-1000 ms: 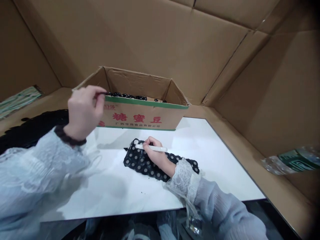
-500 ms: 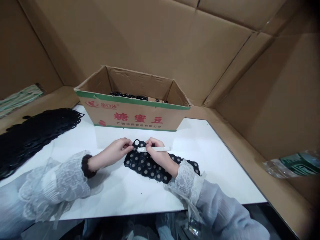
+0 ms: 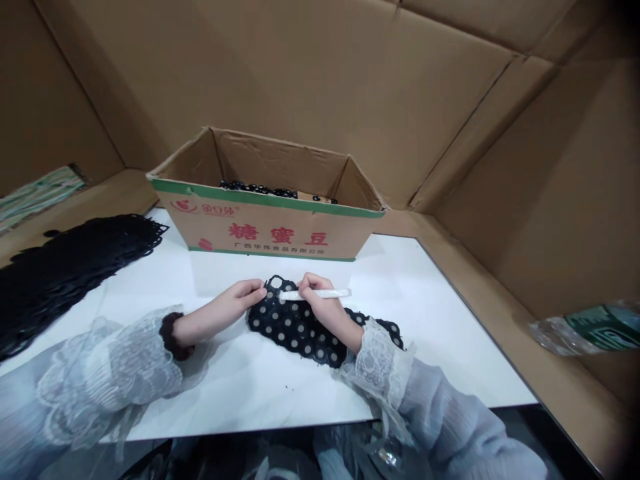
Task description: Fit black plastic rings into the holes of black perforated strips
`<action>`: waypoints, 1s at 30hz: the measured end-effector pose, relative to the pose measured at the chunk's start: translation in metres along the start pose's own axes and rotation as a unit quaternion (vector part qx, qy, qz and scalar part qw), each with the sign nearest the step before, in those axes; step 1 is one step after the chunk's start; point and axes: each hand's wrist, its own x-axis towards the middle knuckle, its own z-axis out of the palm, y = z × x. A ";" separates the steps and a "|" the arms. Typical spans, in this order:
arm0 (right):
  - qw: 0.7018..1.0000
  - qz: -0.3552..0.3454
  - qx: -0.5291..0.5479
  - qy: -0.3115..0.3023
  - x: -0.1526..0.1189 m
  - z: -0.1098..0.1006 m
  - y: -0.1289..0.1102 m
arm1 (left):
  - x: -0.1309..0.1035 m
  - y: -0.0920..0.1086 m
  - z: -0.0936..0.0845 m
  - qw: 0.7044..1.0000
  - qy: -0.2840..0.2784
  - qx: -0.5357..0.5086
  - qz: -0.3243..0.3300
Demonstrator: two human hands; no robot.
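A black sheet with rows of pale round spots (image 3: 287, 325) lies slantwise on the white tabletop (image 3: 235, 400). At its upper left corner one larger round hole shows white. My left hand (image 3: 233, 303) is closed, its thumb and fingers pinching the sheet's left edge near that hole. Between the fingers of my right hand (image 3: 325, 310) is a slim white pen-shaped tool (image 3: 336, 293), held almost level. Its left tip is over the upper left part of the sheet; whether it touches is too small to tell. My right wrist covers part of the sheet.
An open cardboard box (image 3: 270, 230) holding similar black spotted pieces stands behind my hands. A heap of thin black ring-like pieces (image 3: 85, 257) lies at the left. Cardboard walls (image 3: 300, 80) surround the table, and a plastic bottle (image 3: 590, 329) is at the right.
My right hand and the white tool have shifted slightly right and up. My left hand stays at the sheet's left edge, its fingers a little straighter. The whole view has moved slightly.
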 end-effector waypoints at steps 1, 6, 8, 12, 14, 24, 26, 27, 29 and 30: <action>1.000 0.003 0.007 0.003 0.000 0.000 0.001 | 0.000 0.000 0.000 1.000 -0.001 -0.001 0.001; 0.999 -0.005 -0.039 0.010 -0.002 0.005 0.002 | -0.001 0.005 0.005 0.990 0.051 0.126 0.028; 0.996 -0.012 -0.086 0.007 -0.004 0.009 0.001 | -0.003 0.005 0.011 0.973 0.101 0.201 0.046; 0.978 -0.055 -0.200 -0.018 -0.008 0.014 0.000 | -0.007 0.002 0.017 0.950 0.160 0.253 0.086; 0.962 -0.082 -0.256 -0.038 -0.010 0.014 -0.001 | -0.007 0.001 0.016 0.960 0.148 0.225 0.075; 0.984 -0.043 -0.171 0.024 -0.008 0.014 -0.006 | 0.003 -0.003 0.007 0.960 0.128 0.228 0.102; 0.990 -0.049 -0.130 0.033 -0.008 0.013 -0.006 | 0.002 -0.004 0.005 0.919 0.187 0.311 0.157; 0.991 -0.051 -0.117 0.034 -0.008 0.012 -0.006 | 0.001 -0.004 0.004 0.901 0.204 0.340 0.175; 0.993 -0.050 -0.105 0.026 -0.008 0.012 -0.006 | -0.001 -0.002 0.003 0.893 0.196 0.360 0.186; 0.993 -0.048 -0.104 0.020 -0.008 0.011 -0.006 | -0.001 -0.001 0.003 0.904 0.174 0.347 0.180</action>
